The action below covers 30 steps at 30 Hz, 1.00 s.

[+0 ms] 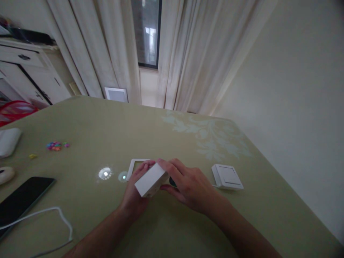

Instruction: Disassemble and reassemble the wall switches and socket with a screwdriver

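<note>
My left hand (136, 193) is closed around a white box-shaped piece (151, 180), which is tilted, with a plain flat side facing up. My right hand (189, 182) is closed at its right end, fingertips touching its upper edge. A dark rounded object (172, 182) shows partly between my right thumb and fingers; most of it is hidden, and I cannot make out what it is. Behind my left hand lies a thin white square frame (131, 168), partly covered by the fingers. To the right of my right hand, a white wall switch (228, 176) rests on the table.
On the left of the table (107, 136) lie a black phone (24, 200), a white cable (63, 215), a white case (9, 141), a rounded white object (5, 174) and small colourful pieces (55, 146). A wall (301, 107) borders the right side; curtains (209, 53) hang behind.
</note>
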Tool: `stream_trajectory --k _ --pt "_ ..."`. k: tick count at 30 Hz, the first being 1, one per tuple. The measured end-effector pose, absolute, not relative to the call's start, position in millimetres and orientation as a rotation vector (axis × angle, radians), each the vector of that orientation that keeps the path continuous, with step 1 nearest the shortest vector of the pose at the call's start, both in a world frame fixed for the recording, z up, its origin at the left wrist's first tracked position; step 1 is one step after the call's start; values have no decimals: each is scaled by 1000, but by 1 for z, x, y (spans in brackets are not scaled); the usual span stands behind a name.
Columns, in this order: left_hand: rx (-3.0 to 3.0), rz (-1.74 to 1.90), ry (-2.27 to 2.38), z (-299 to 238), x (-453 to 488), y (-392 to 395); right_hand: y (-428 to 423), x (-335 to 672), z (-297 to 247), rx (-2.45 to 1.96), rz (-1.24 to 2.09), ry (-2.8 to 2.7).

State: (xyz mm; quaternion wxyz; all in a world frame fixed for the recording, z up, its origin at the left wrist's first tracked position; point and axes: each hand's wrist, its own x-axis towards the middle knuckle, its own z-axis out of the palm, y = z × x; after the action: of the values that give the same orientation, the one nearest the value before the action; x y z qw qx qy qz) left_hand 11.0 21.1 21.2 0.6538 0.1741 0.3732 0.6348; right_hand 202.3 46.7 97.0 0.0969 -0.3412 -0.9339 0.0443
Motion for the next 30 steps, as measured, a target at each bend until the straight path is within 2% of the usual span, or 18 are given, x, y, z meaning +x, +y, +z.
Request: stream_trajectory --k 30 --pt "723 1590 1003 25 14 20 54 207 102 -1118 245 -2869"
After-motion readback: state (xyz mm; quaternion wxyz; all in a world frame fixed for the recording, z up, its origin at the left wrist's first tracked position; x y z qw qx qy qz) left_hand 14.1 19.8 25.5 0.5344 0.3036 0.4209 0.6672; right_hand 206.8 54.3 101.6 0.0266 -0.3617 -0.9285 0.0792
